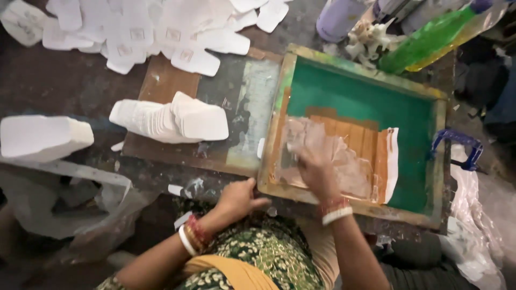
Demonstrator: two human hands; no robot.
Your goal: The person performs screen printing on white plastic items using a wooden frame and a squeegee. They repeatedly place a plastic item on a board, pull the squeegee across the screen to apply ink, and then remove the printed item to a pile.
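Note:
A wooden-framed printing screen [279, 115] with green mesh [371, 102] lies in front of me, its lower part patched with brown tape strips. My right hand [317, 172] presses down inside the frame on a smeared, crumpled clear sheet [344, 158] over the tape. My left hand [239, 198] rests on the near-left corner of the frame, fingers curled on the wooden edge. Both wrists carry white and red bangles.
A fanned stack of white shaped cards [172, 121] lies on a brown board [161, 86] to the left. Another white stack [43, 137] sits far left, printed cards [140, 32] spread behind. Bottles [424, 40] stand at the back, a blue clamp [462, 147] at the right, plastic bags [80, 204] below.

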